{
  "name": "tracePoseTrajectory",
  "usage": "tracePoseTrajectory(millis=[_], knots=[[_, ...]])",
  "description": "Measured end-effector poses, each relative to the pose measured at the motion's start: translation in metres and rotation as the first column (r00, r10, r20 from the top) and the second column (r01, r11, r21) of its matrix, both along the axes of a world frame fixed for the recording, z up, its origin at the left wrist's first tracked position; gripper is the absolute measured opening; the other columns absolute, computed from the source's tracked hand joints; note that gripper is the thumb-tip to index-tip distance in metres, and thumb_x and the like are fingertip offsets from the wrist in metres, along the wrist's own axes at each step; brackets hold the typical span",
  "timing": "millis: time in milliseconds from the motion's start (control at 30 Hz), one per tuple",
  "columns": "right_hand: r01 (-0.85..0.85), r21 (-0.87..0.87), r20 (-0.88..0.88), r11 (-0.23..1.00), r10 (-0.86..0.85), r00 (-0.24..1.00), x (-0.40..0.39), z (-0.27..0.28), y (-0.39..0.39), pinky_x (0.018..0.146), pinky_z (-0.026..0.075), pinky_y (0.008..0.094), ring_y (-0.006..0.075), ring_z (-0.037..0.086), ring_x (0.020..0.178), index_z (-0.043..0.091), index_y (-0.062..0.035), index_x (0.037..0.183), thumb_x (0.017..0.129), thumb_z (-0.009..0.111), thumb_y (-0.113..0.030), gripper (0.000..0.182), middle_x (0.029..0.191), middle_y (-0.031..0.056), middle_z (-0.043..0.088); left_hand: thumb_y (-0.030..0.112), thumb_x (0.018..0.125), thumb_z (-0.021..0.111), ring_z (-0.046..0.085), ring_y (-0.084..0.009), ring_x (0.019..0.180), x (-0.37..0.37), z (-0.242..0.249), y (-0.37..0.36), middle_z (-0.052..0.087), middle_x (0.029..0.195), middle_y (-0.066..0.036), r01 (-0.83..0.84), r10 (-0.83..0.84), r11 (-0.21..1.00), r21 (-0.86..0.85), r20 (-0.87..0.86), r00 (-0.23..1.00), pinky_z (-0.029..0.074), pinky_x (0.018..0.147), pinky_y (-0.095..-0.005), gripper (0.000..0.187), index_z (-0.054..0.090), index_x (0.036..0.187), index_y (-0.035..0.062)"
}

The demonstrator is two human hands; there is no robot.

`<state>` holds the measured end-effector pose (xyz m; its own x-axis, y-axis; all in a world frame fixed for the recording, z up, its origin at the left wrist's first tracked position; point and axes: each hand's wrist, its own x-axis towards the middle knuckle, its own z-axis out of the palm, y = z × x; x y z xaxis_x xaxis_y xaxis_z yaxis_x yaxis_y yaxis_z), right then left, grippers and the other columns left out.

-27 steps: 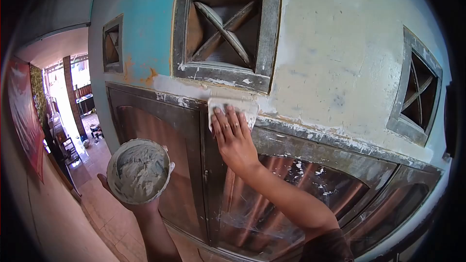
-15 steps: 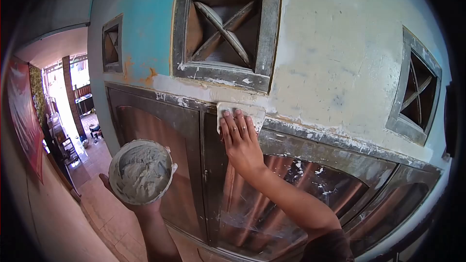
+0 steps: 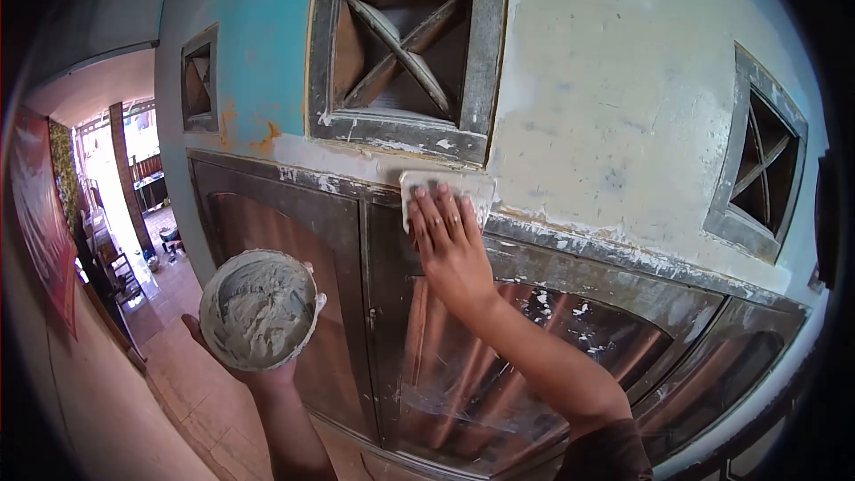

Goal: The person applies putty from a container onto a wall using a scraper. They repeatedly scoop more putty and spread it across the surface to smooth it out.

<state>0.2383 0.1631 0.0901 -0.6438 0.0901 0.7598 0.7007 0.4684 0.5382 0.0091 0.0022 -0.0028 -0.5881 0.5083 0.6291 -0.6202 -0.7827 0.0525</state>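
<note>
My right hand [image 3: 451,236] is closed on a pale, flat putty spreader [image 3: 476,187], fingers laid along its face. The spreader lies against the wall strip [image 3: 356,163] between the vent frame and the top of the wooden door frame. Lower on the left, my left hand [image 3: 267,379] holds a round bowl [image 3: 312,330] from beneath, and most of its fingers are hidden. Grey-white putty [image 3: 263,307] fills the bowl, with a stirred, uneven surface and smears on the rim.
Above sits a wooden vent frame [image 3: 494,53] with crossed slats; a smaller vent [image 3: 726,223] is at right. Brown doors [image 3: 378,374] with white splashes span below. At left, a red banner [image 3: 44,223] hangs beside a tiled passage [image 3: 183,365].
The spreader and my right hand have shifted slightly up and to the right along the wall strip. The bowl has stayed nearly in place. The view has moved a little.
</note>
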Motion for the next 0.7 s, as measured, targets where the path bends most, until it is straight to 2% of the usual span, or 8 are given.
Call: tracePoseTrajectory(millis=[67,100,167,300,400,500,567,700], knots=[[0.151,0.093,0.007,0.984,-0.152,0.988,0.002,0.004,0.020,0.124,0.024,0.0513,0.0381,0.034,0.149,0.047,0.0029,0.148,0.093,0.052,-0.016,0.058,0.160,0.0169,0.039,0.072,0.095,0.046,0.046,-0.0376,0.136,0.005,0.007,0.007,0.048,0.150,-0.016,-0.004,0.029,0.992,-0.127,0.202,0.979,0.037,0.114,-0.0589,0.081,0.053,0.143,0.0077],[0.140,0.101,0.020,0.985,-0.143,0.990,0.007,0.003,0.024,0.125,0.024,0.0506,0.0379,0.034,0.149,0.047,0.0031,0.148,0.093,0.051,-0.016,0.059,0.159,0.0169,0.040,0.072,0.095,0.046,0.046,-0.0376,0.136,0.008,0.009,0.007,0.048,0.150,-0.016,0.001,0.024,0.992,-0.123,0.201,0.979,0.037,0.114,-0.0589,0.081,0.053,0.143,0.0077],[0.146,0.096,0.042,0.985,-0.151,0.988,0.023,-0.002,0.023,0.125,0.024,0.0505,0.0377,0.034,0.150,0.047,0.0031,0.148,0.093,0.051,-0.016,0.058,0.159,0.0172,0.040,0.073,0.094,0.048,0.047,-0.0386,0.134,0.013,0.013,0.003,0.049,0.149,-0.017,0.087,-0.087,0.996,-0.002,0.010,0.996,0.038,0.113,-0.0605,0.082,0.053,0.142,0.0067],[0.097,0.023,0.053,0.995,-0.098,0.994,0.038,-0.011,0.012,0.124,0.025,0.0501,0.0370,0.033,0.151,0.049,0.0034,0.146,0.092,0.051,-0.015,0.057,0.160,0.0181,0.039,0.074,0.093,0.049,0.045,-0.0401,0.135,0.011,0.014,-0.004,0.049,0.149,-0.018,0.178,-0.172,0.983,0.044,-0.115,0.978,0.039,0.112,-0.0600,0.083,0.053,0.143,0.0068],[0.011,0.005,0.012,1.000,-0.011,1.000,0.029,0.006,0.001,0.123,0.027,0.0506,0.0374,0.034,0.150,0.052,0.0039,0.143,0.091,0.054,-0.014,0.054,0.158,0.0187,0.042,0.074,0.093,0.049,0.044,-0.0407,0.137,0.019,0.026,-0.006,0.047,0.151,-0.018,0.271,-0.223,0.954,0.128,-0.298,0.928,0.039,0.111,-0.0631,0.085,0.051,0.144,0.0066],[0.068,0.049,0.023,0.996,-0.069,0.997,0.017,0.021,0.014,0.123,0.027,0.0504,0.0365,0.035,0.149,0.049,0.0032,0.145,0.092,0.053,-0.015,0.057,0.158,0.0184,0.041,0.075,0.091,0.050,0.042,-0.0454,0.138,0.019,0.020,0.004,0.044,0.152,-0.021,0.255,-0.237,0.964,0.074,-0.193,0.952,0.038,0.108,-0.0688,0.088,0.049,0.147,0.0063],[0.104,0.073,0.042,0.992,-0.108,0.993,0.027,0.013,0.022,0.124,0.026,0.0503,0.0364,0.034,0.149,0.048,0.0029,0.147,0.092,0.053,-0.015,0.058,0.159,0.0181,0.041,0.077,0.089,0.050,0.041,-0.0510,0.137,0.023,0.022,0.009,0.042,0.152,-0.025,0.182,-0.179,0.981,-0.065,0.049,0.983,0.037,0.105,-0.0734,0.093,0.046,0.149,0.0057],[0.149,0.055,0.100,0.987,-0.154,0.983,0.054,-0.001,0.013,0.125,0.024,0.0502,0.0356,0.033,0.150,0.046,0.0029,0.149,0.092,0.052,-0.015,0.060,0.160,0.0173,0.039,0.079,0.088,0.049,0.040,-0.0548,0.136,0.029,0.023,0.007,0.041,0.152,-0.028,0.207,-0.204,0.975,-0.084,0.048,0.978,0.036,0.105,-0.0740,0.097,0.044,0.150,0.0046]])
